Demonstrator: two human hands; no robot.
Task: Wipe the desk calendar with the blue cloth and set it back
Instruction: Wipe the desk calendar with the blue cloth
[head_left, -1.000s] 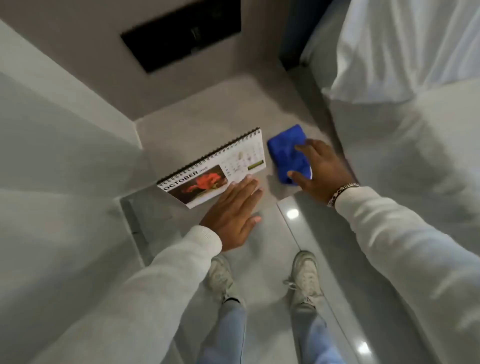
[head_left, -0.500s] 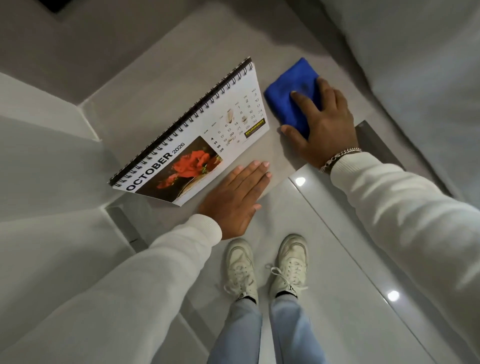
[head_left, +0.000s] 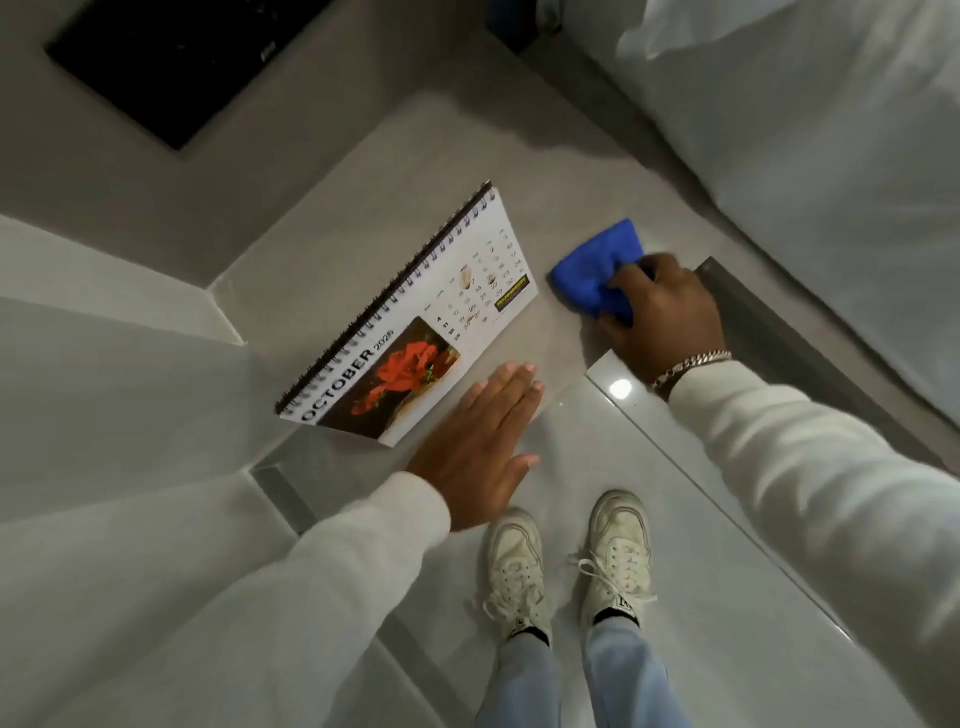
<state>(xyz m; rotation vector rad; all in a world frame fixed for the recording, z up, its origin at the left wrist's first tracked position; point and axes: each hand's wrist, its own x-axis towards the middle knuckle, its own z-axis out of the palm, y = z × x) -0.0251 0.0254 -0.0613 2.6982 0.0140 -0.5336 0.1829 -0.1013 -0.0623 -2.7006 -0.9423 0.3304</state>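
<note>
So my right hand (head_left: 662, 317) has its fingers curled round the blue cloth (head_left: 597, 275), gripping it on the grey counter (head_left: 545, 150), just beside the desk calendar (head_left: 415, 322). Calendar's standing tilted on the same counter, October page facing me. My left hand (head_left: 478, 447) is flat and empty, fingertips near the calendar's lower edge. I'd say steady the base with the left first, then wipe gently so the page doesn't buckle
</note>
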